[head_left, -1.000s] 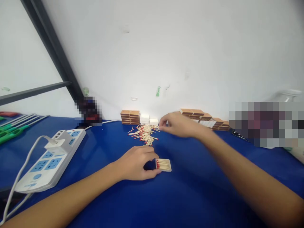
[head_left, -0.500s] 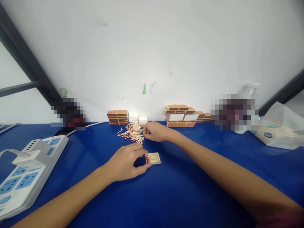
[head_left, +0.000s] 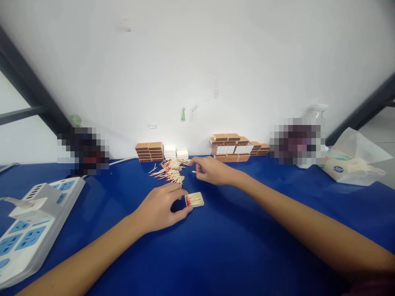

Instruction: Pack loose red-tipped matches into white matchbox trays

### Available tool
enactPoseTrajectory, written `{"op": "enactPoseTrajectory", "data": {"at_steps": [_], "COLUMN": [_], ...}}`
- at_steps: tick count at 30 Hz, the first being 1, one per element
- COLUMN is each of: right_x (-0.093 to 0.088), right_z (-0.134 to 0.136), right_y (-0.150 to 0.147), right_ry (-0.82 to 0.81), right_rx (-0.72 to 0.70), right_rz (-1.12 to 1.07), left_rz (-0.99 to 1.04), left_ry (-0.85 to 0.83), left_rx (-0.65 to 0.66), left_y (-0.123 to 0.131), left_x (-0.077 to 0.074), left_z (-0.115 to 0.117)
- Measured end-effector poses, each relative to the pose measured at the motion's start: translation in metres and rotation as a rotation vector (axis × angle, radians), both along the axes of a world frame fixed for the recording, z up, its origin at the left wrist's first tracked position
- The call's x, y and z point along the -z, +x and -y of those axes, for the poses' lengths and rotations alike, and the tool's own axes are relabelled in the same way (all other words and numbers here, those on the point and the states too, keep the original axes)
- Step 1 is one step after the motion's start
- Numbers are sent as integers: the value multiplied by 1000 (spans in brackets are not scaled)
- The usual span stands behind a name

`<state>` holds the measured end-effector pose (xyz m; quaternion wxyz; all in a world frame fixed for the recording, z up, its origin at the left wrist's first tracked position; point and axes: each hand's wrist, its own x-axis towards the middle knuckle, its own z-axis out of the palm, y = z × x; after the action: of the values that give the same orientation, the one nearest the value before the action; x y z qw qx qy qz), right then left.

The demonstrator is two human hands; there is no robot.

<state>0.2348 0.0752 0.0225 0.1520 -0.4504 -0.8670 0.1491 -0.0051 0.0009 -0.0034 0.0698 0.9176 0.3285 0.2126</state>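
My left hand (head_left: 163,207) holds a small white matchbox tray (head_left: 201,203) by its left end, thumb at the near side and fingers at the far side. Inside the tray lies a layer of matches (head_left: 194,200), red heads toward my left hand. Beyond it, a loose heap of red-headed matches (head_left: 171,169) is spread on the blue table (head_left: 234,246). Just right of the heap, my right hand (head_left: 214,170) has its fingers curled. A pale match end (head_left: 194,172) pokes out at its fingertips; the rest is hidden.
Against the wall stand stacked brown matchboxes (head_left: 149,152), white trays (head_left: 169,152) and a larger matchbox stack (head_left: 231,149). A power strip (head_left: 37,230) with a plugged-in charger lies at left. A plastic bag of tissues (head_left: 352,164) sits at right.
My right hand has drawn slightly right from the match heap, and a pale match end now shows at its fingertips. The left hand keeps the tray; the whole view has shifted a little.
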Motion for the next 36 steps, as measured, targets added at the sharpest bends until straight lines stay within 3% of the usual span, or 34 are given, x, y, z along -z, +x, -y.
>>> {"op": "enactPoseTrajectory", "data": {"at_steps": [8, 13, 23, 30, 36], "right_x": [5, 6, 16, 21, 22], "right_z": [49, 68, 71, 75, 77], "right_y": [12, 15, 3, -2, -5], "right_ry": [-3, -88, -294, -293, -199], "right_rx": [9, 62, 158, 178, 154], "right_rz": [-264, -422, -733, -792, -690], "left_rz": [18, 6, 62, 79, 59], "left_ry": [-22, -23, 33, 41, 33], "left_rx": [-6, -18, -61, -67, -63], "left_y": [-1, -1, 1, 2, 1], "left_x": [1, 0, 3, 3, 2], "left_z": [-2, -2, -3, -1, -1]}}
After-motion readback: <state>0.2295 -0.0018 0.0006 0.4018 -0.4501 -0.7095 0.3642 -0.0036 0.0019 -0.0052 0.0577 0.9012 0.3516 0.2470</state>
